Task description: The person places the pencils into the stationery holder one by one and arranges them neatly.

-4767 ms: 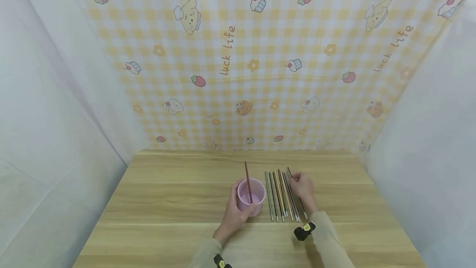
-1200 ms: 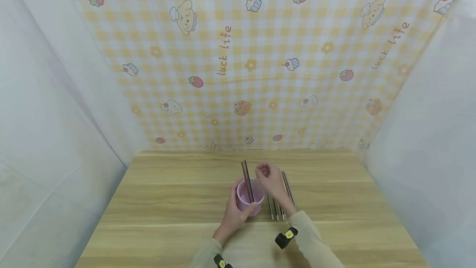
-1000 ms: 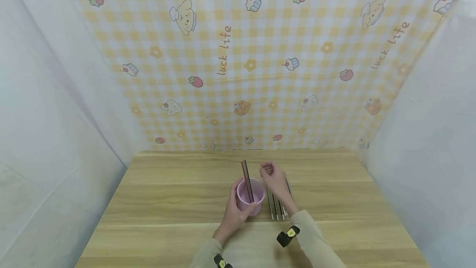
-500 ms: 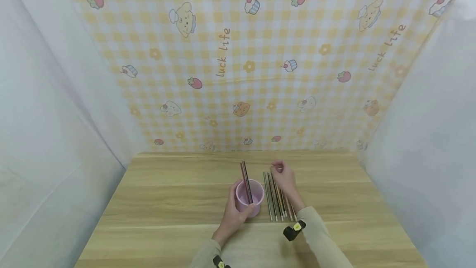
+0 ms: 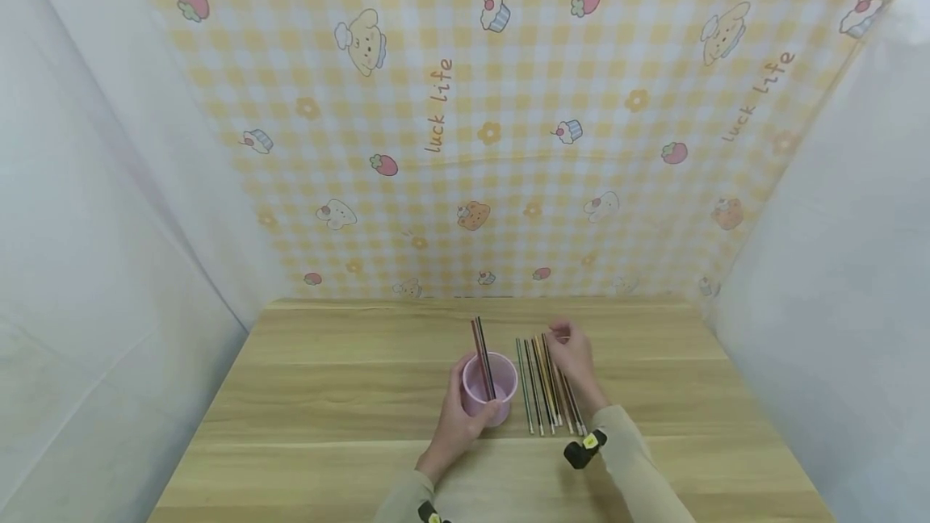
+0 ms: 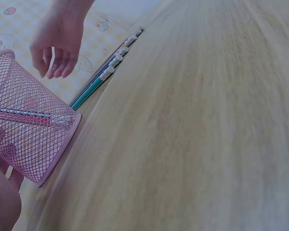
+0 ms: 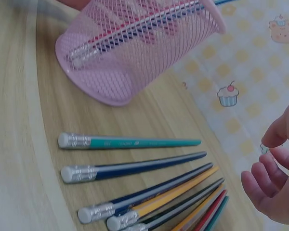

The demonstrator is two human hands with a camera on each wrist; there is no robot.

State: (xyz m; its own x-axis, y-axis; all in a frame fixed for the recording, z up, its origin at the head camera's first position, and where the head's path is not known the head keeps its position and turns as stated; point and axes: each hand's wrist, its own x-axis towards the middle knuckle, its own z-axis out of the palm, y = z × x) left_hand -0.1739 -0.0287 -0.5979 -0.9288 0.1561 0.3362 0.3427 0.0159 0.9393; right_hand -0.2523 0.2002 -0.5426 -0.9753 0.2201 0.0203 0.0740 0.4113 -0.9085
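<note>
A pink mesh pencil cup (image 5: 501, 407) stands on the table in my left hand (image 5: 456, 424), whose fingers and thumb wrap its sides. Two pencils (image 5: 479, 345), one reddish and one dark, lean in it toward the back left. To its right lies a row of several pencils (image 7: 135, 143), their white eraser ends toward me. My right hand (image 5: 574, 357) hovers over the far right end of this row. In the right wrist view its fingers (image 7: 262, 180) are loosely bent with nothing between them. It hides the far ends of some pencils.
The wooden table (image 5: 327, 410) reaches back to a yellow checked cloth (image 5: 407, 208) hanging behind it. White cloth walls (image 5: 109, 265) stand on the left and right sides. A black band (image 5: 585, 450) sits on the right wrist.
The cup held one pencil at first; a dark one from the row's right end has joined it. My right hand has since moved right, from beside the cup to over the row.
</note>
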